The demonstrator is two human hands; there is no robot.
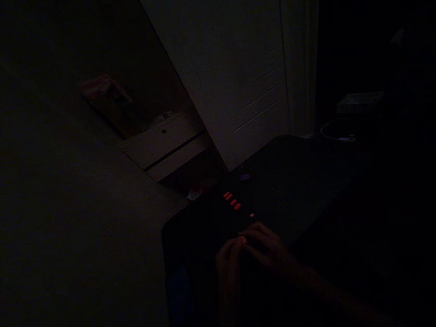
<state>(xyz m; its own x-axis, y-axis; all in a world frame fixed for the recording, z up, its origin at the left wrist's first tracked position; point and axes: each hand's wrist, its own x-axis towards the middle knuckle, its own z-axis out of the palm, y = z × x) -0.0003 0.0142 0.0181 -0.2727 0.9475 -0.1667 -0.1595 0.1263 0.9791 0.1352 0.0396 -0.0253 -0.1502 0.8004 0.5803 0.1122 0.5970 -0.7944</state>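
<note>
In the dim head view my left hand (227,257) and my right hand (265,244) meet over the dark table (276,193). Between their fingertips is a small orange-red piece (243,240), lit brighter than its surroundings; its kind is too dark to make out. Both hands have their fingers closed around it. Just beyond the right hand lies a tiny pinkish-red piece (251,215). Farther out, several short red pieces (233,202) lie in a slanting row, each like a small bar. The undersides of both hands are lost in shadow.
A small purple item (245,176) lies near the table's far edge. Past it stand a pale door (239,77) and a drawer unit (168,137). At the right are a white cable (328,129) and a box (360,101). Something blue (181,299) shows at the lower left.
</note>
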